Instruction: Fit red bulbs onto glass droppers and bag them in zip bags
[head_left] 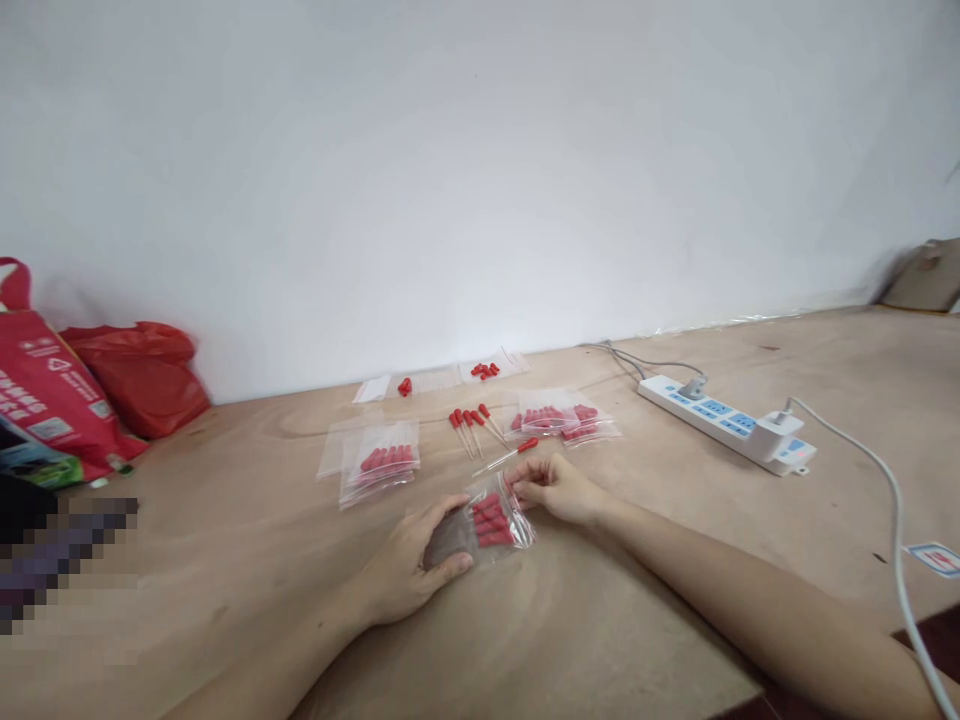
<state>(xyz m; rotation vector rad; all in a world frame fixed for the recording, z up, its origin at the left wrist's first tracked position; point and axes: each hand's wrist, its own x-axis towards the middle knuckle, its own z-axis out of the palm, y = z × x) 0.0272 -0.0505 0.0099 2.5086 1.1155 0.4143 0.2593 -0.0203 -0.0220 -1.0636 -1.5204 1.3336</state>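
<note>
In the middle of the table a clear zip bag [493,522] holds several red rubber bulbs in a row. My right hand [551,490] pinches the bag's upper right edge between thumb and fingers. At its left end my left hand [424,550] curves with thumb and forefinger spread apart, their tips touching or close to the plastic. Just beyond the right hand lies a single dropper [510,455], a glass tube with a red bulb. Several more droppers [469,425] are fanned out behind it.
Filled zip bags [382,460] lie left, with another group [559,415] at right. Loose red bulbs [485,370] sit on bags near the wall. A power strip [720,420] with cables stands right. A red plastic bag [142,375] and a pink bag [56,390] stand left.
</note>
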